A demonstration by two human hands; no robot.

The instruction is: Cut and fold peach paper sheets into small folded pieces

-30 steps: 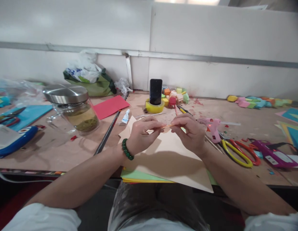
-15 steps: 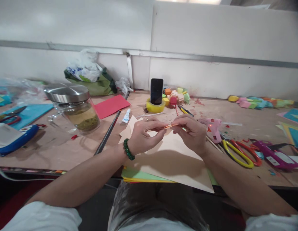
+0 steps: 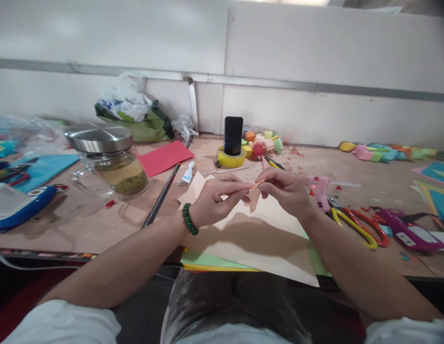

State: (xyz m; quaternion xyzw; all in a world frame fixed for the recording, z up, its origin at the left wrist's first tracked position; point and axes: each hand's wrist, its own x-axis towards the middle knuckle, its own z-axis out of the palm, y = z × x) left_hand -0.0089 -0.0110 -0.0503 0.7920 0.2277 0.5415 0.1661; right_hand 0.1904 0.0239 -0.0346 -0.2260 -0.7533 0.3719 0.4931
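Currently, a small folded orange strip (image 3: 256, 185) is pinched by the left hand (image 3: 215, 198) and the right hand (image 3: 289, 192) together and held above a beige sheet (image 3: 284, 258) laid over green and yellow sheets (image 3: 214, 260).

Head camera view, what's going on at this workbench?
A person is holding a small folded orange-peach piece, apparently paper, between the fingertips of both hands: the left hand at one end, the right hand at the other. It is held above a pale sheet lying over coloured ones. Beyond the hands stands an upright phone, and a pink glue gun lies beside the right hand.
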